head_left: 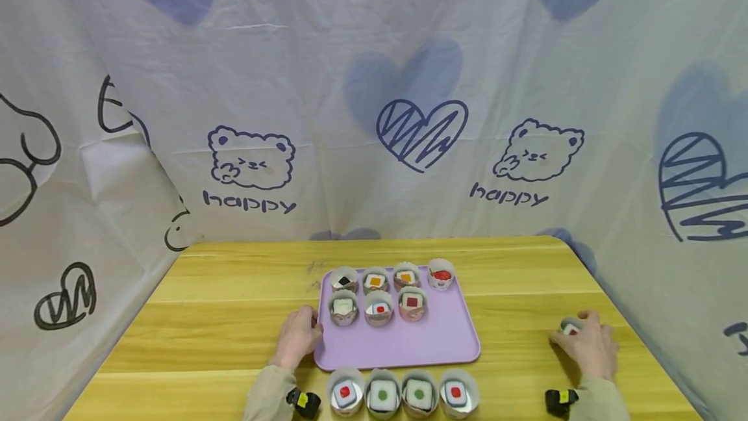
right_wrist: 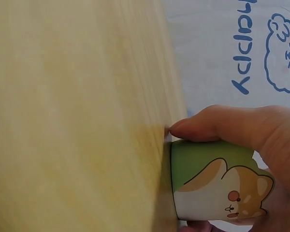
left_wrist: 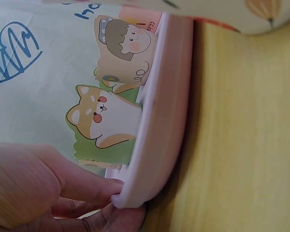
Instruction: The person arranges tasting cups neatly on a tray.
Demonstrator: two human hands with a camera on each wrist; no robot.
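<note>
My left hand (head_left: 297, 338) is at the left edge of a lilac tray (head_left: 397, 348). In the left wrist view, its thumb and fingers pinch the tray's rim (left_wrist: 130, 195). Far to the right, my right hand (head_left: 589, 344) grips a small paper cake cup (right_wrist: 217, 181) with a cartoon dog on green, its base at the wooden surface. Inside that cup, a white piece with a dark red top partly shows in the head view. Toward the tray's back stand several paper cups (head_left: 343, 309) holding small white pieces with coloured tops; one at back right holds something red (head_left: 441, 275).
Along the near side, before the tray, several more paper cups (head_left: 382, 395) stand in a row, with red-dotted and green-dotted white pieces. All rest on a yellow wooden table (head_left: 222, 323). A printed white cloth (head_left: 333, 148) hangs behind and at both sides.
</note>
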